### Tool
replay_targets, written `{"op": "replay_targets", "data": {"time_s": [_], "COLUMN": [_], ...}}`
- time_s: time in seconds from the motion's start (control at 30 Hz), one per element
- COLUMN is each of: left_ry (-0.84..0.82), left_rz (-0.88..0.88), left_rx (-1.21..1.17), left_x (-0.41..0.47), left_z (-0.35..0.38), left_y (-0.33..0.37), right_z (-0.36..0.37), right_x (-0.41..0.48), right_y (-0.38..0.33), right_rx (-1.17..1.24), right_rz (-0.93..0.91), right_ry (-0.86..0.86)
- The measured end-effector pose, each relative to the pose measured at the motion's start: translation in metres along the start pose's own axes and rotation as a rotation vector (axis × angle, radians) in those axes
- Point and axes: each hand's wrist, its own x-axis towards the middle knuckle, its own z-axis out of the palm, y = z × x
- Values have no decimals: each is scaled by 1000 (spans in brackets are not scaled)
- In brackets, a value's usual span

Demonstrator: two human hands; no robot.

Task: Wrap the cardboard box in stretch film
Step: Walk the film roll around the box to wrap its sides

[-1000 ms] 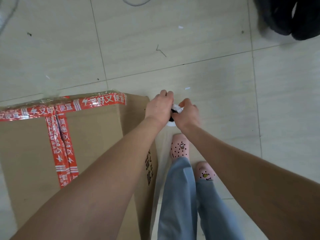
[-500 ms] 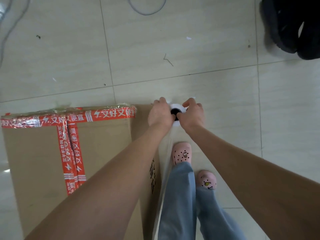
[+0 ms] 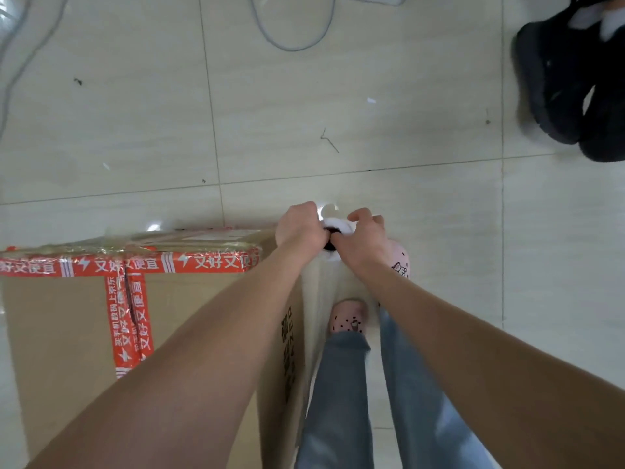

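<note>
A tall cardboard box (image 3: 189,319) sealed with red printed tape stands on the floor at the lower left. Clear film shows crinkled along its far top edge. A roll of stretch film (image 3: 334,226) stands upright just past the box's right far corner, seen from its white top end with a dark core hole. My left hand (image 3: 299,228) grips the roll's left side and my right hand (image 3: 363,238) grips its right side. A sheet of clear film (image 3: 324,292) hangs below the roll along the box's right side.
My legs in blue jeans (image 3: 341,401) and pink clogs (image 3: 348,316) stand right of the box. Another person's black shoes (image 3: 571,79) are at the top right. A grey cable (image 3: 291,32) loops on the tiled floor at the top.
Both hands with the roll have moved forward past the box's right far corner. My right foot has stepped forward under my right hand. The view has shifted forward.
</note>
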Motion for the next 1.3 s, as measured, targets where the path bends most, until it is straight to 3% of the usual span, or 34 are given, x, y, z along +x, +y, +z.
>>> {"op": "replay_targets", "data": {"time_s": [0.17, 0.5, 0.57, 0.73, 0.93, 1.0, 1.17, 1.3], "left_ry": [-12, -8, 9, 77, 78, 70, 56, 0], "left_rz": [-189, -275, -242, 30, -6, -86, -479, -421], "left_rx": [-181, -196, -119, 136, 103, 27, -427, -378], "left_x": [15, 30, 30, 36, 34, 32, 36, 37], "left_z": [-17, -45, -53, -58, -58, -58, -61, -67], "left_y": [-16, -53, -62, -59, -47, -49, -71, -77], "right_z": [5, 30, 39, 42, 31, 30, 26, 32], "right_x": [17, 37, 35, 37, 35, 36, 40, 44], "right_y": [-29, -77, -85, -89, -86, -93, -116, -126], "right_rx": [115, 107, 100, 74, 119, 82, 50, 16], "right_rz": [61, -72, -72, -65, 145, 91, -19, 35], "right_ry": [-29, -87, -120, -142, -166, -178, -216, -254]}}
